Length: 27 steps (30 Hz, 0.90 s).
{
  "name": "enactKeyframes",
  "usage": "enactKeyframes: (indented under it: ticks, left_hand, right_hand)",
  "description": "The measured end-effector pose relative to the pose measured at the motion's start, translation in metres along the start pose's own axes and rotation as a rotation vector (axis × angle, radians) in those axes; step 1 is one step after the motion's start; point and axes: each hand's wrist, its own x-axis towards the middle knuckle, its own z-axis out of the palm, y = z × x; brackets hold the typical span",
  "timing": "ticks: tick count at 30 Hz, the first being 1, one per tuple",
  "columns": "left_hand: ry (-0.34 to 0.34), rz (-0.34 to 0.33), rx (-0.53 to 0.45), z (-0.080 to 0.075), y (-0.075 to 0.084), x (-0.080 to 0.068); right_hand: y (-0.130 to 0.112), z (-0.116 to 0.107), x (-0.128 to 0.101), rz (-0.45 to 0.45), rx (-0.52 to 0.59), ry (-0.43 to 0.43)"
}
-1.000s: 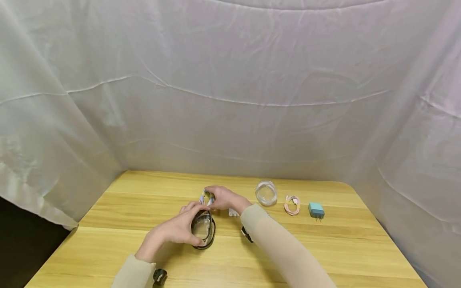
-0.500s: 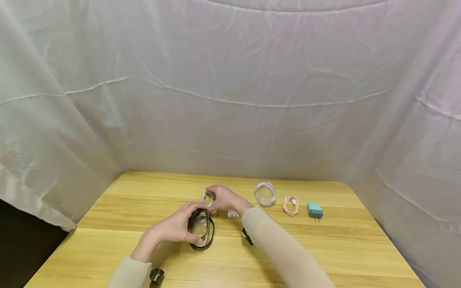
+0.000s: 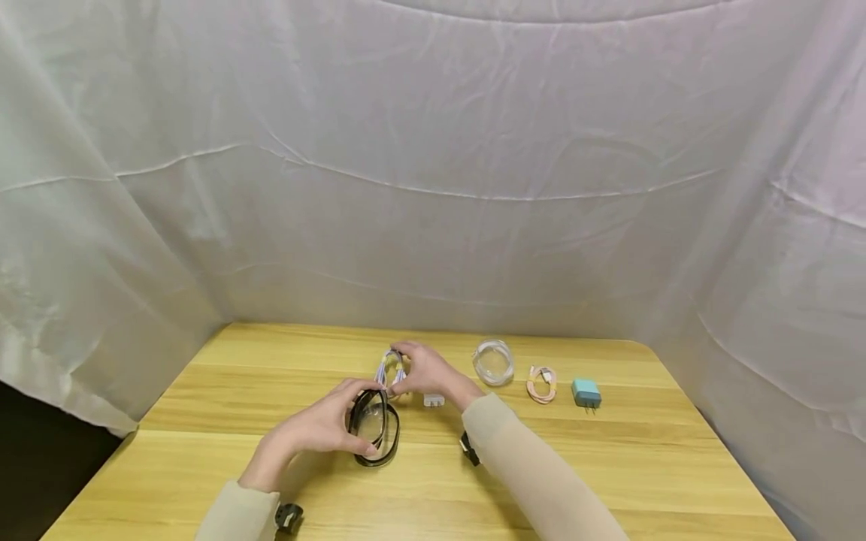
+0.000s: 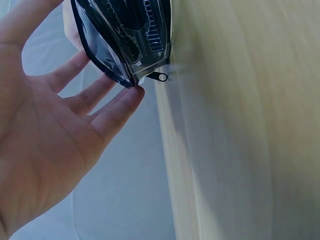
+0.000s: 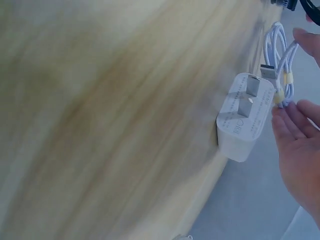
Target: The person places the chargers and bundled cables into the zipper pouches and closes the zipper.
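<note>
A clear zip pouch (image 3: 370, 423) with black trim stands on the table, its mouth spread apart. My left hand (image 3: 318, 427) grips it by the rim, thumb at the near end and fingers at the far end. In the left wrist view a zipper pull (image 4: 161, 76) hangs from the pouch's corner, near the fingertips. Just beyond the pouch, my right hand (image 3: 428, 372) pinches a coiled white charging cable (image 5: 270, 45) between thumb and fingers. Yellowish ties bind the coil, and its USB plug (image 5: 267, 71) sticks out. The cable's lower end overlaps the pouch's far rim in the head view.
A white plug charger (image 5: 245, 112) sits close by the right hand. Farther right on the wooden table (image 3: 541, 466) lie a clear-white cable coil (image 3: 493, 363), a pink cable (image 3: 541, 385) and a teal charger (image 3: 586, 393). Pale curtains (image 3: 433, 248) enclose the table.
The right hand has shifted slightly right, so more of the cable and white charger shows. The pouch's mouth has spread wider in the left hand. The head view has drifted a little.
</note>
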Motion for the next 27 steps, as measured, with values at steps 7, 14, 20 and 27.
enactKeyframes:
  ticks: [7,14,20,27]
  left_hand:
    - [0.003,-0.004,0.001,-0.001,0.001,-0.001]
    - [0.005,0.014,0.015,-0.001,0.003,-0.001]
    - [0.006,0.017,0.015,0.000,0.002,-0.001]
    - [0.007,0.024,0.014,-0.001,0.001,0.000]
  right_hand:
    - [0.003,-0.001,-0.003,-0.007,-0.036,0.006]
    - [0.006,0.000,-0.002,0.014,-0.096,0.013]
    - [0.007,0.004,0.005,0.065,-0.145,0.003]
    - [0.003,0.004,0.010,0.131,-0.096,-0.008]
